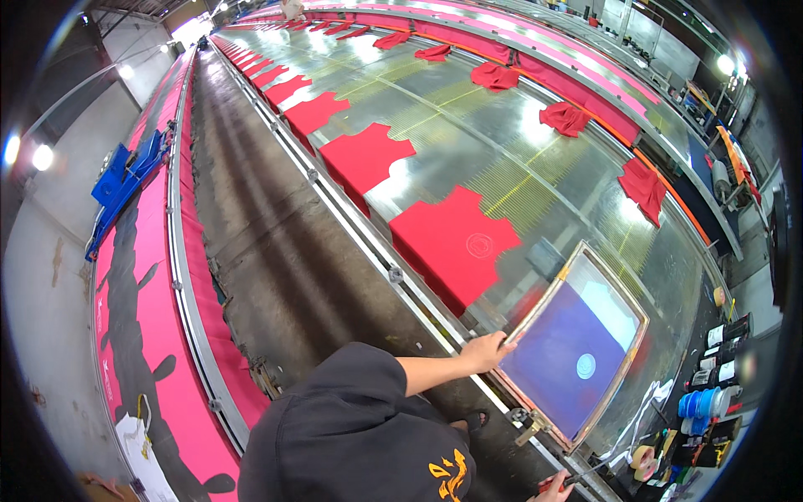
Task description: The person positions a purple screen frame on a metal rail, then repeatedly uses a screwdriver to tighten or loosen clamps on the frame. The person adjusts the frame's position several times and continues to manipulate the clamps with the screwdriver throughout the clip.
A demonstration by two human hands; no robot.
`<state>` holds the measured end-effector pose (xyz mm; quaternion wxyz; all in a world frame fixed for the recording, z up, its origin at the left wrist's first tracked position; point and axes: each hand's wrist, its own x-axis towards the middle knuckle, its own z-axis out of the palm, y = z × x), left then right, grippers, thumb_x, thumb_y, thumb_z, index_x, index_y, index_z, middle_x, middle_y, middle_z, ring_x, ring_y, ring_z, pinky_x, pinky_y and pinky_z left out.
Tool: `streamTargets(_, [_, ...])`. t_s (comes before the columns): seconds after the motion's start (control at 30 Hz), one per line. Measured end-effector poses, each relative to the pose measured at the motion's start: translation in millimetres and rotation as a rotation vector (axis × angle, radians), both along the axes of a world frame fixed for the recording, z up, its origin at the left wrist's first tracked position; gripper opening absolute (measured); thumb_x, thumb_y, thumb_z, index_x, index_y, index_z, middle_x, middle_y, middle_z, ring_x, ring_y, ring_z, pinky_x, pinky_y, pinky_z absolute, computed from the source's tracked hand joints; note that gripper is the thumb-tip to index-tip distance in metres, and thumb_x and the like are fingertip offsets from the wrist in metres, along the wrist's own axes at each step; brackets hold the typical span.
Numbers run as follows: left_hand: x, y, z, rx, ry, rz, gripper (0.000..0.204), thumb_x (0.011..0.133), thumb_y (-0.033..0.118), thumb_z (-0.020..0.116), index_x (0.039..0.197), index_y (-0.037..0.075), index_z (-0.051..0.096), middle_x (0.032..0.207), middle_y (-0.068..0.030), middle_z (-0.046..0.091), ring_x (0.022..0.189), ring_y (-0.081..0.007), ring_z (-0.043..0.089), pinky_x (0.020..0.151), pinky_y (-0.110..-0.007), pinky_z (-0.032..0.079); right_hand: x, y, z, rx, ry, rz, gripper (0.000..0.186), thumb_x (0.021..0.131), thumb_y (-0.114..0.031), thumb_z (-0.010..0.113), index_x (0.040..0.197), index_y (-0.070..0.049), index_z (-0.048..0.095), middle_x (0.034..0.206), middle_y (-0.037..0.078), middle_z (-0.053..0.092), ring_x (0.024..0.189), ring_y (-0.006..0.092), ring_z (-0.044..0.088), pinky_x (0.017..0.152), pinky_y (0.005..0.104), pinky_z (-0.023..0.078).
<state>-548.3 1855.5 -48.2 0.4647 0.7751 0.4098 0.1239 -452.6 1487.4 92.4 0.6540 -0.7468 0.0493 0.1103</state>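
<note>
My left hand (pixel 485 353) has its fingers wrapped around the near edge of a flat rectangular screen (pixel 544 356), its scuffed wooden frame lying tilted away from them to the right. Its smooth mesh is matte purple, with a paler strip beyond and a light round pattern (pixel 586 366) well right of those fingers. The fingers of my right hand (pixel 552 490), lower and to the right, are beside a dark slim piece (pixel 572 480); the lower edge cuts them off, so I can't fairly tell whether they grip it. A metal clamp (pixel 527 431) sits between my two hands. Ahead of my left fingers, a flat red cloth panel (pixel 452 243) with a faint ring lies on the glossy desk (pixel 669 339). Farther off to their right, a soft red cloth (pixel 642 191) is crumpled.
</note>
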Motion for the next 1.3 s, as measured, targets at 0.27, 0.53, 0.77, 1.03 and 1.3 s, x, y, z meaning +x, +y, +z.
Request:
streamTargets(0.27, [-1.7, 44.6, -60.9, 0.341, -0.079, 0.012, 0.037, 0.109, 0.032, 0.049, 0.116, 0.002, 0.07, 0.106, -0.0206, 0.07, 0.102, -0.0388, 0.065, 0.094, -0.048, 0.051, 224.7, -91.6, -150.4, -0.468, -0.227, -0.017, 0.056, 0.102, -0.032, 0.065, 0.138, 0.01, 0.058, 0.132, 0.023, 0.067, 0.119, 0.0322, 0.064, 0.107, 0.0434, 0.049])
streamTargets(0.53, [8.1, 48.5, -35.2, -0.231, -0.243, 0.367, 0.02, 0.111, 0.025, 0.046, 0.11, 0.009, 0.058, 0.09, -0.0028, 0.062, 0.07, -0.0105, 0.059, 0.058, -0.025, 0.048, 344.4, -134.8, -144.4, -0.813, -0.46, -0.128, 0.051, 0.095, -0.034, 0.071, 0.129, 0.004, 0.062, 0.123, 0.029, 0.065, 0.115, 0.0465, 0.063, 0.1, 0.051, 0.05])
streamTargets(0.77, [45.1, 52.9, -9.2, -0.152, -0.214, 0.404, 0.063, 0.109, 0.062, 0.046, 0.099, 0.002, 0.063, 0.089, -0.0042, 0.06, 0.078, -0.0131, 0.058, 0.066, -0.028, 0.051, 377.2, -114.7, -155.8, -0.948, -0.334, -0.141, 0.055, 0.097, -0.037, 0.067, 0.134, 0.003, 0.059, 0.124, 0.03, 0.063, 0.116, 0.0471, 0.063, 0.098, 0.0527, 0.051])
streamTargets(1.03, [94.1, 52.3, 8.2, 0.035, -0.011, 0.259, 0.05, 0.1, 0.038, 0.074, 0.126, -0.004, 0.068, 0.112, -0.0151, 0.076, 0.097, -0.0184, 0.07, 0.087, -0.032, 0.055, 338.2, -48.7, -137.5, -0.955, -0.515, -0.039, 0.059, 0.097, -0.041, 0.072, 0.133, 0.004, 0.061, 0.119, 0.024, 0.064, 0.111, 0.0378, 0.063, 0.096, 0.0453, 0.052])
streamTargets(1.3, [111.9, 49.7, 7.0, 0.028, 0.052, 0.182, 0.053, 0.091, 0.031, 0.082, 0.129, -0.003, 0.069, 0.107, -0.0129, 0.078, 0.096, -0.0159, 0.072, 0.089, -0.033, 0.056, 249.7, 70.4, -163.4, -0.618, -0.489, 0.319, 0.063, 0.092, -0.033, 0.077, 0.136, 0.008, 0.061, 0.108, 0.023, 0.068, 0.092, 0.0351, 0.069, 0.086, 0.0428, 0.056])
